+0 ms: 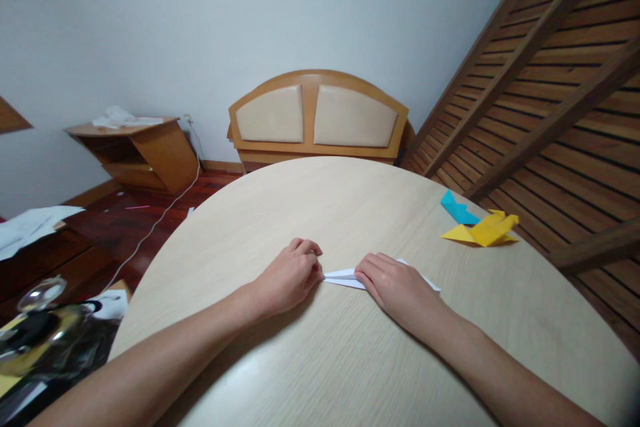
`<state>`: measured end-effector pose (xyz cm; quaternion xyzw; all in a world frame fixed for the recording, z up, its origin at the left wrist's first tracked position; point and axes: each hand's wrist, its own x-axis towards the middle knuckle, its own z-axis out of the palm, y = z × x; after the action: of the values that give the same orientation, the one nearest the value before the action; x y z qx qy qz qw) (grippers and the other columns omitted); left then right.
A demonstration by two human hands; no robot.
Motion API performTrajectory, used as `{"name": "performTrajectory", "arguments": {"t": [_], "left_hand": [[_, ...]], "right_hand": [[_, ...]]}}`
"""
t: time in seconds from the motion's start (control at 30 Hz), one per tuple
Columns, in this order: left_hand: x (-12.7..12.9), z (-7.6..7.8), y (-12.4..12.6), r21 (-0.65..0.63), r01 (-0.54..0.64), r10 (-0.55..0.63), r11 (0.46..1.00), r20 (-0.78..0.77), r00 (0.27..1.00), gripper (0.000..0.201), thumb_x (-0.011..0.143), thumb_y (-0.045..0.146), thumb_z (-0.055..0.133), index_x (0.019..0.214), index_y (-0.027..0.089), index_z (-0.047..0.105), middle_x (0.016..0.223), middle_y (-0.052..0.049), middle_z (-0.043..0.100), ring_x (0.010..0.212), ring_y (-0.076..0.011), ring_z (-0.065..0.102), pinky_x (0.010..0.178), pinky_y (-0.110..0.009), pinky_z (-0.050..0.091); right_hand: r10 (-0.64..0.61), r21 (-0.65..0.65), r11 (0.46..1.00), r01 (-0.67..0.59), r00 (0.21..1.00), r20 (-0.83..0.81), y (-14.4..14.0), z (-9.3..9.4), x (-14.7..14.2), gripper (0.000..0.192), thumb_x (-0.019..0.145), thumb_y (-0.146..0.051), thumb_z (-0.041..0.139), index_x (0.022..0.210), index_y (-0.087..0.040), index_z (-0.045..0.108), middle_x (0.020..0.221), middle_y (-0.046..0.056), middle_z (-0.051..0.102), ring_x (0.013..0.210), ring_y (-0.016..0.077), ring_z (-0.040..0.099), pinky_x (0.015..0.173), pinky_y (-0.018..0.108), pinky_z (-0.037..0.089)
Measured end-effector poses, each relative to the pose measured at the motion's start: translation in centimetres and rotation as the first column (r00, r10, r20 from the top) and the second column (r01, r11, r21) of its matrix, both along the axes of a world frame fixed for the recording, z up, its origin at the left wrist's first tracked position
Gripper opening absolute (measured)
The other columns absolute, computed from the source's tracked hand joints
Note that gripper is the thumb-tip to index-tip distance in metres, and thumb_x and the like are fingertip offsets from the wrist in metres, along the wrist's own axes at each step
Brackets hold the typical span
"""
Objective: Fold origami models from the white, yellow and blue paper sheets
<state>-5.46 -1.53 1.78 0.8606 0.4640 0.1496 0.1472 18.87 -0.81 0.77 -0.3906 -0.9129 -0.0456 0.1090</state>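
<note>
round wood-grain table [320,213]: folded white paper [341,277] lies at centre, blue origami piece [457,210] and yellow origami figure [487,231] farther right. left hand [293,275] pinches the paper's left tip; right hand [397,285], fingers together, lies over its right part, cannot tell if gripping.

1. Extended from lower left with bare left forearm [175,355].
2. Curled inward with left hand [293,277].
3. Extended from lower right with bare right forearm [493,353].
4. Palm down with right hand [397,283], near left hand, with bent fingers [367,267].
</note>
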Motion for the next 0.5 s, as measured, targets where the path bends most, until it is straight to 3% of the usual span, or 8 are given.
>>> {"name": "performTrajectory", "arguments": {"t": [0.17,0.33,0.5], "left_hand": [[0.0,0.4,-0.6,-0.01,0.059,-0.059,0.998,-0.034,0.998,0.018,0.096,0.018,0.052,0.088,0.015,0.068,0.117,-0.012,0.061,0.112,-0.0253,0.052,0.098,-0.041,0.047],[1.1,1.0,-1.4,0.061,0.038,-0.032,0.997,-0.102,0.994,0.017,0.095,0.023,0.051,0.091,0.015,0.065,0.098,-0.011,0.063,0.093,-0.0235,0.055,0.086,-0.039,0.049],[2.2,0.2,-1.6,0.073,0.017,-0.014,0.997,-0.037,0.999,0.02,0.098,0.027,0.052,0.092,0.015,0.067,0.093,-0.008,0.065,0.089,-0.0218,0.057,0.082,-0.036,0.049]], "right_hand": [[-0.003,0.016,1.0,0.001,0.996,0.089,-0.5,0.5,-0.4,0.015,0.097,-0.015,0.058,0.084,-0.017,0.066,0.082,0.004,0.068,0.075,0.0208,0.065,0.066,0.033,0.041],[0.039,0.053,0.997,-0.048,0.985,0.167,-0.5,1.0,-0.7,0.017,0.097,-0.014,0.055,0.084,-0.017,0.065,0.082,0.004,0.069,0.076,0.0221,0.064,0.075,0.036,0.039],[0.025,0.061,0.997,-0.038,0.979,0.203,-0.5,1.4,-1.0,0.02,0.099,-0.015,0.049,0.086,-0.016,0.065,0.083,0.006,0.069,0.078,0.0233,0.064,0.079,0.038,0.038]]}}
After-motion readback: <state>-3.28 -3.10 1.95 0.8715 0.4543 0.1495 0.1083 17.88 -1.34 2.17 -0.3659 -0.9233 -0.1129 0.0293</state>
